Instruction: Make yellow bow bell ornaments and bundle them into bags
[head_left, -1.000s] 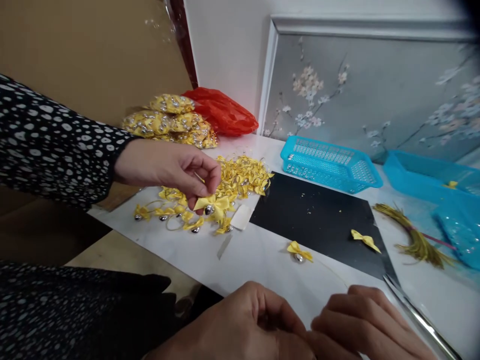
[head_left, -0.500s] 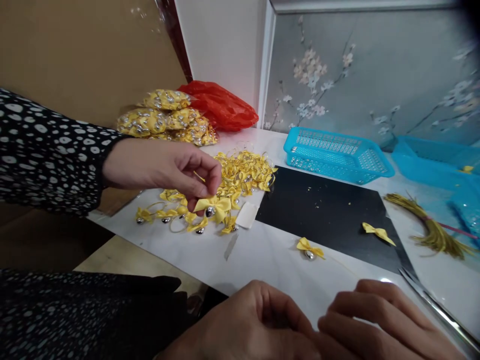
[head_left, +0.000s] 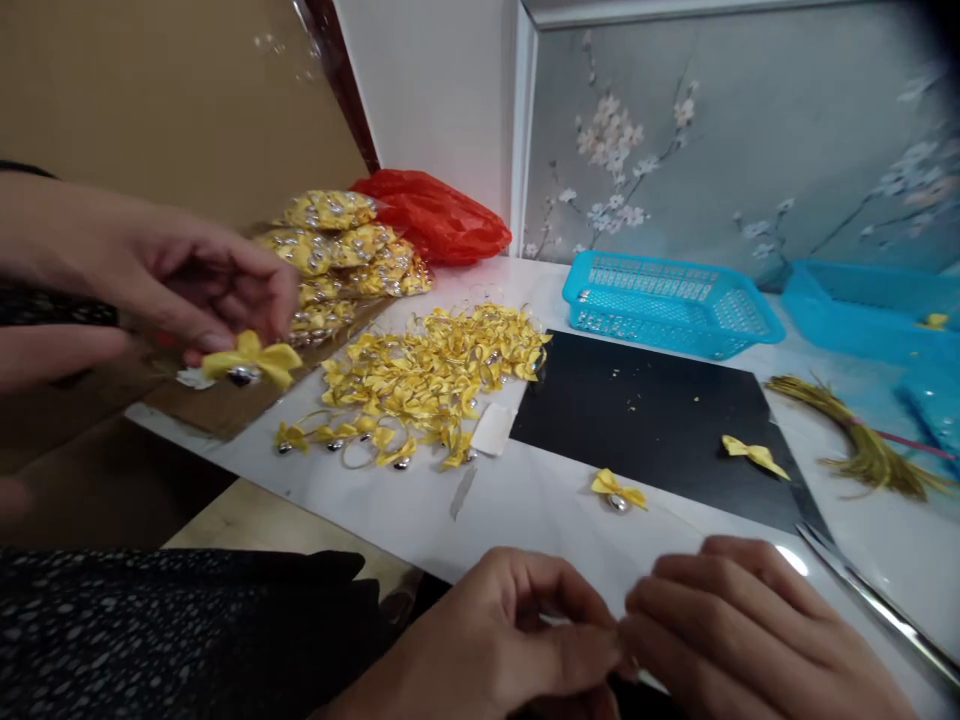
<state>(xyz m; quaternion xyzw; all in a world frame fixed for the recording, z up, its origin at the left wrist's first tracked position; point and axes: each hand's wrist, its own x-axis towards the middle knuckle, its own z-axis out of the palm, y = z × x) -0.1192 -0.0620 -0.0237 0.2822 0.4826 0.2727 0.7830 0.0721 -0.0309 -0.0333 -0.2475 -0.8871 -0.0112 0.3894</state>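
Note:
My left hand (head_left: 517,630) is at the bottom middle, thumb and fingers pinched together. Its fingertips meet those of my right hand (head_left: 750,625), which is curled closed at the lower right. A thin pale cord runs from a yellow ribbon bow with a silver bell (head_left: 617,492) to behind my right hand; its end is hidden in the pinched fingers. That bow lies on the white tabletop just beyond my hands. Another yellow bow (head_left: 754,456), with no bell showing, lies on the black mat (head_left: 637,400). Scissors (head_left: 874,590) lie beside my right hand.
At left, a co-worker's hand (head_left: 202,270) holds a yellow bow with a bell (head_left: 251,362). A heap of belled bows (head_left: 442,365) covers the table's middle, with filled bags (head_left: 345,245) and a red bag (head_left: 442,220) behind. A blue basket (head_left: 675,305) and gold cord bundle (head_left: 862,440) are right.
The co-worker's hand has moved left, away from the heap, carrying a belled bow, and another hand partly shows below it. My two hands stay together with only slight movement.

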